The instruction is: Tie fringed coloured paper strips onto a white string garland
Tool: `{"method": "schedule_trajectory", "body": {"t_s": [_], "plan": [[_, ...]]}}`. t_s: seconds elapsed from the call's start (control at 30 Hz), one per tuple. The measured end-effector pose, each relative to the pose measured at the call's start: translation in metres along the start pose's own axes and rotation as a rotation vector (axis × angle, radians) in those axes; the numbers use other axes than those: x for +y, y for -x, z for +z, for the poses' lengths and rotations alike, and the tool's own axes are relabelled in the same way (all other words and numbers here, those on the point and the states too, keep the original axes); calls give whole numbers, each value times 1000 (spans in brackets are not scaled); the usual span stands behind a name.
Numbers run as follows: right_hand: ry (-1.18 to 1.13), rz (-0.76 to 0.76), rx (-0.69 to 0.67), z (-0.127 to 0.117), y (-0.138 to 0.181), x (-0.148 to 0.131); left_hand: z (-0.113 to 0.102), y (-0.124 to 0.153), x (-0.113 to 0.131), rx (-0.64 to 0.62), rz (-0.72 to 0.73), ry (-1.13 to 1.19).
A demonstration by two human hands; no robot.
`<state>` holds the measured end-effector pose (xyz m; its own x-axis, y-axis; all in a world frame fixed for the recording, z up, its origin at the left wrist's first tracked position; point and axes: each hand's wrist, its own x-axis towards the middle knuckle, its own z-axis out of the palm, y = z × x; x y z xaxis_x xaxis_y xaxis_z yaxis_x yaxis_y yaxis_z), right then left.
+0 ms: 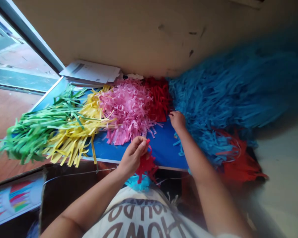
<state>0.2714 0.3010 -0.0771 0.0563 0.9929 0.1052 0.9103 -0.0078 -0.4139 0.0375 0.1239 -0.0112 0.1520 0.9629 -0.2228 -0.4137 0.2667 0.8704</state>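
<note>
Crowding a blue table [171,145] by the wall [114,36]: coloured fringes [127,105].

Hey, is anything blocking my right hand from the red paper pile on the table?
Nothing visible. Your right hand is just beside the red paper pile; I can't tell whether they touch. The blue paper spreads out on the hand's right.

Up along a flat, tan-brown wall [129,36] now, scuffed with small dark marks and dimming toward the upper right. Over left to a slanting, dark-and-pale straight frame [32,33], bright with cool daylight beyond. Down to a reddish-brown floor [15,104], then back across to a flat blue tabletop [171,145], thinly edged in white, close against the wall.
</note>
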Motion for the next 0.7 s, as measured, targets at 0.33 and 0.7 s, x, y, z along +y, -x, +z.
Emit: {"method": "schedule_trajectory", "body": {"t_s": [0.33, 0.7], "plan": [[138, -13, -67, -2, -6, -3, -5, 0, -13, -104, -12, -198], [-632, -52, 131, -19, 104, -16, -11, -6, -19, -33, 22, -277]]}}
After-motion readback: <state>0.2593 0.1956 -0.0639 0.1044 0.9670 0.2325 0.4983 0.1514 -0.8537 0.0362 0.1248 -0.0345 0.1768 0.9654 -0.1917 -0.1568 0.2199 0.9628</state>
